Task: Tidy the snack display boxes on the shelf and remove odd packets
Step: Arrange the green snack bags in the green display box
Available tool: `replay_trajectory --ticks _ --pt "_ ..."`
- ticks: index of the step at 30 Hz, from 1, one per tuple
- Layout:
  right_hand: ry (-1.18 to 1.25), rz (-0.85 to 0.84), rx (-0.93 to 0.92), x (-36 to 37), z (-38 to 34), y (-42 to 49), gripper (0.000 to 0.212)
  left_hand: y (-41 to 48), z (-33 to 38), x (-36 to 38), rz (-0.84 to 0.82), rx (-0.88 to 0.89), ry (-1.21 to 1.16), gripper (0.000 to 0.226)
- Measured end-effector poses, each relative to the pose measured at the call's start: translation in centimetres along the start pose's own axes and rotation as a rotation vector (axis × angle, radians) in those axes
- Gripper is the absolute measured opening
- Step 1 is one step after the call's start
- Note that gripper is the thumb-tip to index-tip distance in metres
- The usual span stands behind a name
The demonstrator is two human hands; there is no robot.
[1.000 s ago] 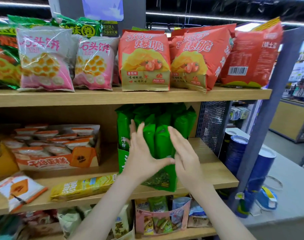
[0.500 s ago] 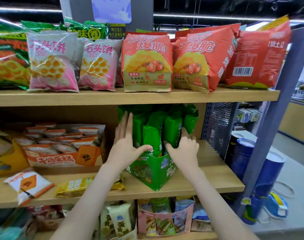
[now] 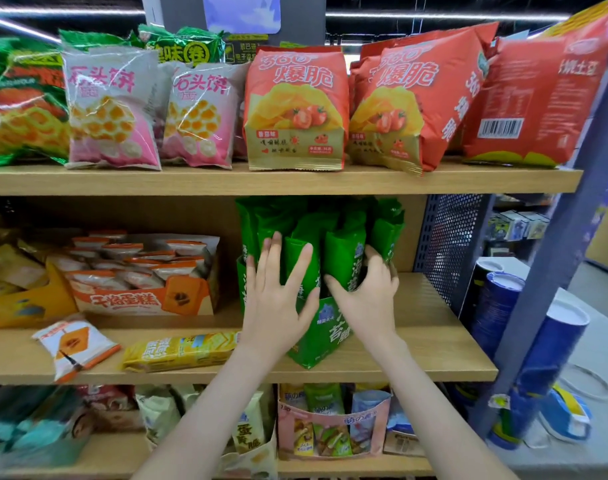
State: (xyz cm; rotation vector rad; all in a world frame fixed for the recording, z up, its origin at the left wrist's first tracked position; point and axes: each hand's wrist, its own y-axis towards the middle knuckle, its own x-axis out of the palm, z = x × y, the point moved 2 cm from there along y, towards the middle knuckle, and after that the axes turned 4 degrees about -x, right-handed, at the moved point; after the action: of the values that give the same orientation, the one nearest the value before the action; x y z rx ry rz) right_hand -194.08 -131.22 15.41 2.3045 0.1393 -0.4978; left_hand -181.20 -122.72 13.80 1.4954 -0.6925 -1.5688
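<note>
A green display box full of upright green packets stands corner-forward on the middle shelf. My left hand presses flat against its left front, fingers straight and spread over the packets. My right hand is on the right side, its fingers curled round one green packet and its thumb lying across the box rim. An orange and white display box of cake packets sits to the left. One loose orange-white packet and a yellow packet lie flat at the shelf's front edge.
Pink and red snack bags stand on the top shelf above. A yellow box is at far left. A pink box of packets sits on the lower shelf. Blue tubes stand right of the grey shelf post.
Both hands have moved up from the box's front. The left hand's fingers are now spread over the packets, and the right hand has curled round a packet. The box sits further back.
</note>
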Motion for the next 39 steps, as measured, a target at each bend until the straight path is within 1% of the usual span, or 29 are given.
replay_trajectory --ticks 3,5,8,11,14,18,22,26,28,29,32,33,35,37,39 --pt "0.085 -0.043 0.015 -0.4 0.1 0.1 0.07 0.1 0.4 0.0 0.016 -0.02 -0.026 0.062" --pt "0.054 -0.06 0.01 -0.7 0.2 0.7 0.07 0.0 0.5 0.1 0.026 -0.023 -0.058 0.06" --pt "0.001 -0.051 0.058 -1.1 0.6 2.0 0.068 0.0 0.7 0.3 0.032 -0.033 -0.103 0.059" --pt "-0.005 -0.041 0.086 -1.2 0.5 2.3 0.067 -0.1 1.2 0.5 0.018 -0.03 -0.085 0.059" --pt "0.081 -0.017 0.087 -1.7 0.2 2.2 0.067 -0.2 1.5 0.3 0.002 -0.043 -0.029 0.057" --pt "0.2 0.016 0.099 -2.4 0.1 2.1 0.071 -0.7 0.9 0.1 -0.019 -0.115 0.021 0.055" --pt "0.242 0.026 0.099 -2.2 0.3 1.9 0.075 -1.3 0.9 0.2 -0.076 -0.137 0.058 0.068" --pt "0.15 -0.106 0.0 -1.5 1.0 1.4 0.088 -1.4 1.0 0.2 -0.081 -0.114 0.057 0.076" --pt "0.022 -0.164 -0.063 -1.1 1.5 0.9 0.085 -1.4 1.1 0.3 -0.092 -0.109 0.036 0.079" --pt "-0.047 -0.16 -0.077 -1.0 1.6 0.8 0.081 -1.3 1.2 0.4 -0.097 -0.109 0.025 0.08" --pt "-0.156 -0.061 -0.135 -0.9 1.9 0.8 0.067 -1.2 1.3 0.4 -0.1 -0.11 0.01 0.08" --pt "-0.154 -0.038 -0.163 -0.9 1.9 0.9 0.064 -1.2 1.3 0.5 -0.096 -0.109 0.01 0.08" --pt "-0.078 -0.069 -0.171 -0.9 1.9 1.0 0.062 -1.1 1.3 0.6 -0.087 -0.112 0.01 0.08" --pt "-0.008 -0.125 -0.138 -1.1 2.0 1.1 0.064 -1.1 1.3 0.6 -0.086 -0.115 0.014 0.082" --pt "0.034 -0.106 -0.082 -1.6 1.6 1.2 0.061 -1.1 1.3 0.7 -0.093 -0.104 0.037 0.084"
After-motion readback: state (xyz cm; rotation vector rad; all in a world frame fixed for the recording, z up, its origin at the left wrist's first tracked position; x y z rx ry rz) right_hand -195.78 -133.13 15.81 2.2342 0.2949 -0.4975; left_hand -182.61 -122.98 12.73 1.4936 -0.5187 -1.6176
